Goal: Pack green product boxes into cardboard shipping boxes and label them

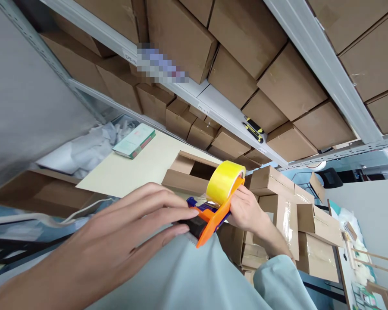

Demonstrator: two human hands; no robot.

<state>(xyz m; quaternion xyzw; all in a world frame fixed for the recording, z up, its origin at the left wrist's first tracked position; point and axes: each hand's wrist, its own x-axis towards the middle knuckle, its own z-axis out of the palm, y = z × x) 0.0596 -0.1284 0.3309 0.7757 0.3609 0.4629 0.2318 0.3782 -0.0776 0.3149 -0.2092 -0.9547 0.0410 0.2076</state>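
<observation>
"Where's the tape dispenser [214, 228]?"
"Clasped in the right grip [247, 209], yellow roll [224, 183] just beside it."
"And the left grip [116, 232]?"
"Fingertips [180, 230] touch the dispenser's black end [195, 224]; can't tell whether they pinch."

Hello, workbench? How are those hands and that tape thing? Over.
Right hand gripping tape dispenser. Left fingers touching its black end. Yellow tape roll mounted. Open carton beyond, not between hands.
</observation>
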